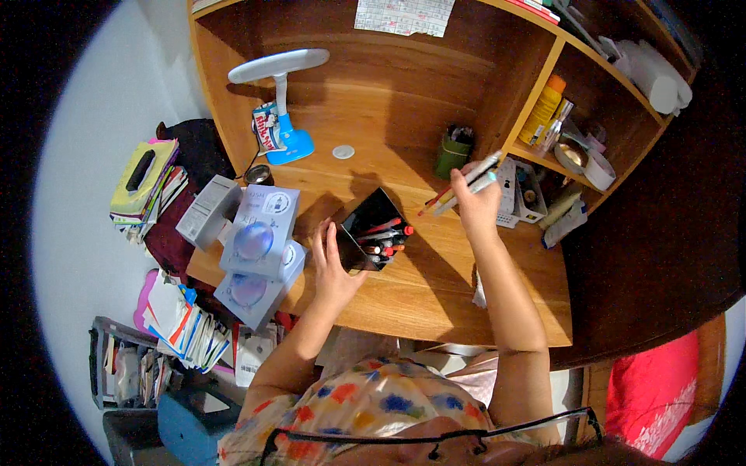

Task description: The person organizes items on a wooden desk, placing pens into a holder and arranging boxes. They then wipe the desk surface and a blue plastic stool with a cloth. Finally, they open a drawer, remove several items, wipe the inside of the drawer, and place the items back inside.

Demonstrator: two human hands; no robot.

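Note:
A black pen holder (364,225) stands tilted at the middle of the desk, its open mouth showing several pens (386,242) inside with red, black and white ends. My left hand (332,262) grips its left side, fingers along the outer wall. To the right, above the desk, my right hand (477,200) is closed around a small bunch of pens (483,185); white and pale-blue barrels stick out past the fingers, and a thin reddish one points left. Just behind that hand is a green pen cup (454,150) with dark contents.
Two pale blue boxes (261,233) and a grey-white carton (208,210) crowd the desk's left edge. A blue-and-white lamp (292,144) stands at the back left, near a white disc (343,152). Shelves on the right hold a yellow spray can (543,110) above a white basket (530,203).

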